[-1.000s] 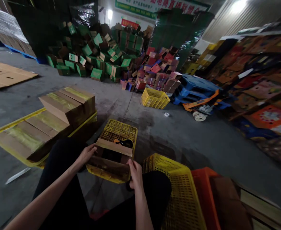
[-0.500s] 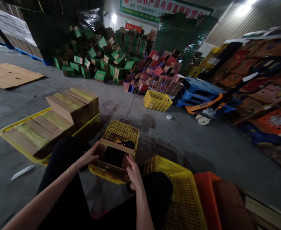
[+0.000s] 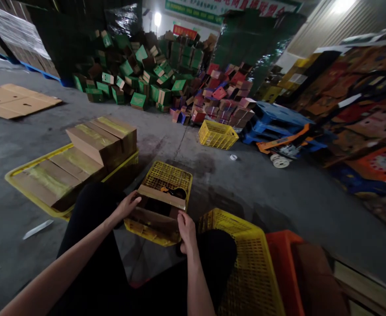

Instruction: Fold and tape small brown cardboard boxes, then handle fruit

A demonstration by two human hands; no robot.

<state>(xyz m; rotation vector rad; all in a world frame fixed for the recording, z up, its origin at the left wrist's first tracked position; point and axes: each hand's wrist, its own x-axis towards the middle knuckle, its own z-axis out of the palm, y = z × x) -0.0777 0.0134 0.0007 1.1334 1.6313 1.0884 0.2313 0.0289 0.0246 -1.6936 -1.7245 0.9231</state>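
A small brown cardboard box (image 3: 156, 215) with its flaps up rests on an upturned yellow crate (image 3: 168, 175) in front of my knees. My left hand (image 3: 128, 205) grips the box's left side, fingers curled over the edge. My right hand (image 3: 186, 229) holds the box's right near corner, fingers closed on it. A black and orange tape dispenser (image 3: 174, 192) lies on the crate just behind the box.
Sealed brown boxes (image 3: 102, 138) sit on a yellow pallet (image 3: 24, 193) at my left. A yellow crate (image 3: 245, 259) and an orange crate (image 3: 285, 272) stand at my right. Piles of green boxes (image 3: 136, 74) and red boxes (image 3: 222, 98), a yellow basket (image 3: 217, 134) and blue pallets (image 3: 275, 116) lie further off.
Both hands stay on the box. The right hand has shifted slightly along the box's near right corner, and the box's far flap has come a little more upright. The view has drifted.
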